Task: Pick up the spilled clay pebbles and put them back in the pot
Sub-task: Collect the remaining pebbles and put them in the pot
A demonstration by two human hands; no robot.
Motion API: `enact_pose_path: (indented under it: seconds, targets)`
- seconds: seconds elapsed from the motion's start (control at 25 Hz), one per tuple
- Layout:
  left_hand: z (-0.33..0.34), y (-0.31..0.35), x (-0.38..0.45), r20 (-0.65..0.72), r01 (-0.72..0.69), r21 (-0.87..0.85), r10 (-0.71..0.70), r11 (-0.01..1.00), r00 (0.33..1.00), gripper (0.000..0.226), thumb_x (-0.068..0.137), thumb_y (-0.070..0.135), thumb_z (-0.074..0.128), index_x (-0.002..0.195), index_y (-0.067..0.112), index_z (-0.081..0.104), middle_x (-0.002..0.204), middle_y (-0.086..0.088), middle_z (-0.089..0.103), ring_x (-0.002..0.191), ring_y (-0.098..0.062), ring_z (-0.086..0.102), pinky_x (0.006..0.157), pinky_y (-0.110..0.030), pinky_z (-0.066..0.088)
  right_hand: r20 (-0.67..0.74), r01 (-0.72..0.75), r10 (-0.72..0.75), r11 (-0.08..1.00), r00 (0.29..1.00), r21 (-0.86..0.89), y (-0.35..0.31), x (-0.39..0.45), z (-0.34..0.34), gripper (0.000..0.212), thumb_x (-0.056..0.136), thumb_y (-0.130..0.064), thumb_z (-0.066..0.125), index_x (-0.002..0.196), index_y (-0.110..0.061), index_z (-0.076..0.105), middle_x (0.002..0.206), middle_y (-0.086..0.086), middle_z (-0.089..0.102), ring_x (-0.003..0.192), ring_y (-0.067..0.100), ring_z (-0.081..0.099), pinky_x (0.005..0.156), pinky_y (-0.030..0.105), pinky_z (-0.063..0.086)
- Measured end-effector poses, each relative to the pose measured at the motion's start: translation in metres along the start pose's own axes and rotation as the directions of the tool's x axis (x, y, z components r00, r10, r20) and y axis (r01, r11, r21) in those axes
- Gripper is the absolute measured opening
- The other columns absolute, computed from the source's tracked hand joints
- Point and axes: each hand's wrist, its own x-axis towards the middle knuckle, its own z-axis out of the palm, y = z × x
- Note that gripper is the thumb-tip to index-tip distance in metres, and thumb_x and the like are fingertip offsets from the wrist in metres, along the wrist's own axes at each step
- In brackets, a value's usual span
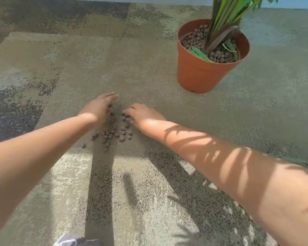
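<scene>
On the left, the left hand (98, 109) rests low on the carpet (43, 71), its fingers (112, 97) straight and held together, the inner edge touching the far-left side of the spilled clay pebbles (114, 133). The pebbles lie in a loose cluster between both hands and trail back toward the person, so their long axis runs roughly near-to-far. Just right of them the right hand (144, 115) arches over the carpet, fingers (129, 111) curled down onto the nearest pebbles; whether any is actually pinched I cannot tell. Further right and beyond stands the terracotta pot (199, 75), upright, holding a green plant (226, 16). The pot lies well apart from the pile, on the right hand's side, so that hand looks better placed to carry.
</scene>
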Motion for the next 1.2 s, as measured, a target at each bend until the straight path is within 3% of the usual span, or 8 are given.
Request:
enact_pose_path:
  seconds: [0.08,0.24,0.52,0.64,0.72,0.84,1.0,1.2]
  targets:
    - [0.003,0.003,0.003,-0.001,-0.02,0.04,0.02,0.999,1.0,0.056,0.086,-0.003,0.046,0.137,0.02,0.04,0.15,0.001,0.033,0.133,-0.024,0.039,0.111,-0.04,0.031,-0.016,0.062,-0.063,0.997,0.998,-0.051,-0.006,0.006,0.002,0.039,0.099,-0.03,0.038,0.137,-0.024,0.043,0.134,0.002,0.048,0.116,0.021,0.05,0.086,0.032,0.046]
    - [0.006,0.002,0.008,-0.066,0.038,0.025,-0.036,0.999,0.997,0.041,0.086,-0.004,0.044,0.12,0.013,0.058,0.13,-0.012,0.054,0.116,-0.033,0.052,0.099,-0.04,0.041,0.06,0.048,-0.039,0.989,0.997,-0.143,-0.008,0.009,0.008,0.047,0.095,-0.01,0.043,0.14,-0.022,0.039,0.14,0.003,0.042,0.128,0.026,0.037,0.098,0.041,0.041]
    - [0.008,0.003,-0.003,-0.164,0.106,-0.062,-0.115,0.992,0.98,0.025,0.087,0.001,0.049,0.107,0.007,0.061,0.113,-0.017,0.059,0.102,-0.035,0.056,0.086,-0.039,0.044,0.018,-0.052,0.054,0.994,0.998,-0.096,-0.007,0.024,0.014,0.039,0.091,-0.001,0.047,0.128,-0.009,0.054,0.122,0.009,0.055,0.11,0.028,0.054,0.086,0.033,0.049]
    - [0.013,-0.002,-0.018,-0.176,0.115,-0.134,-0.138,0.984,0.975,0.022,0.088,0.007,0.051,0.108,0.009,0.059,0.115,-0.014,0.058,0.102,-0.032,0.055,0.087,-0.039,0.044,0.048,-0.12,0.116,0.987,0.992,0.108,0.005,0.013,0.011,0.031,0.093,-0.005,0.043,0.12,-0.008,0.058,0.114,0.013,0.057,0.098,0.028,0.058,0.074,0.03,0.045]
    - [0.017,0.0,-0.03,-0.161,0.134,-0.182,-0.164,0.974,0.973,0.02,0.089,0.013,0.053,0.108,0.011,0.059,0.114,-0.013,0.058,0.101,-0.031,0.055,0.085,-0.038,0.044,0.051,-0.158,0.151,0.97,0.987,0.182,0.015,0.002,0.013,0.028,0.095,-0.011,0.042,0.116,-0.01,0.06,0.101,0.006,0.057,0.086,0.02,0.059,0.069,0.026,0.045]
    - [0.02,0.004,-0.042,-0.168,0.136,-0.216,-0.174,0.967,0.97,0.021,0.088,0.018,0.055,0.107,0.01,0.058,0.112,-0.013,0.059,0.1,-0.03,0.055,0.085,-0.039,0.044,0.031,-0.14,0.138,0.987,0.99,0.083,0.02,-0.006,0.017,0.026,0.092,-0.011,0.051,0.116,-0.011,0.061,0.109,0.006,0.059,0.095,0.022,0.06,0.083,0.03,0.053]
    - [0.021,0.007,-0.05,-0.15,0.084,-0.192,-0.114,0.978,0.982,0.027,0.087,0.021,0.057,0.111,0.009,0.057,0.112,-0.013,0.059,0.101,-0.028,0.055,0.085,-0.037,0.043,0.0,-0.105,0.105,0.994,0.995,0.035,0.016,-0.004,0.016,0.026,0.091,-0.013,0.055,0.117,-0.013,0.061,0.111,0.005,0.06,0.101,0.021,0.058,0.089,0.028,0.051]
    - [0.017,0.003,-0.048,-0.092,0.036,-0.185,-0.054,0.982,0.994,0.03,0.086,0.018,0.059,0.115,0.011,0.059,0.116,-0.01,0.059,0.106,-0.027,0.054,0.086,-0.032,0.04,0.046,-0.132,0.128,0.987,0.991,0.095,0.002,-0.008,0.015,0.023,0.092,-0.006,0.045,0.109,-0.005,0.061,0.106,0.011,0.059,0.1,0.028,0.058,0.08,0.034,0.049]
